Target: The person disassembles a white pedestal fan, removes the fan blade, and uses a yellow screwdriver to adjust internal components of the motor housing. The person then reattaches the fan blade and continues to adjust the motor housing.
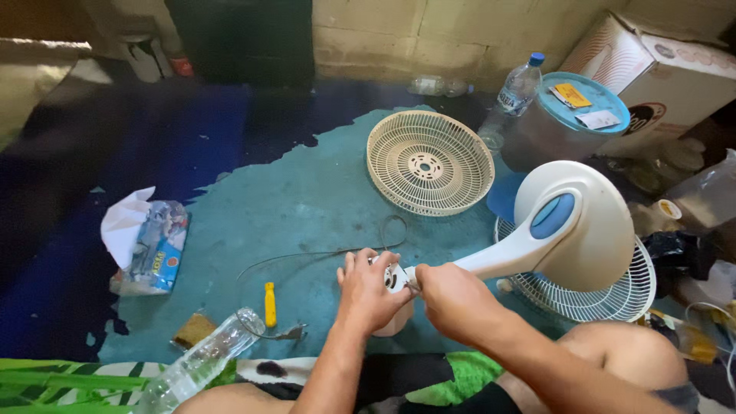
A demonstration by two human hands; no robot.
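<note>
At lower centre of the frame, the white fan motor end point(395, 280) is clasped by the left hand point(369, 290), fingers curled in a closed grip. The right hand point(451, 299) is pinched against it. The fan stand point(571, 226) is seen at right.

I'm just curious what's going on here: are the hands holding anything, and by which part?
Both hands, left and right, grip the white fan stand at the narrow end of its neck; what the fingertips pinch there cannot be told.
</note>
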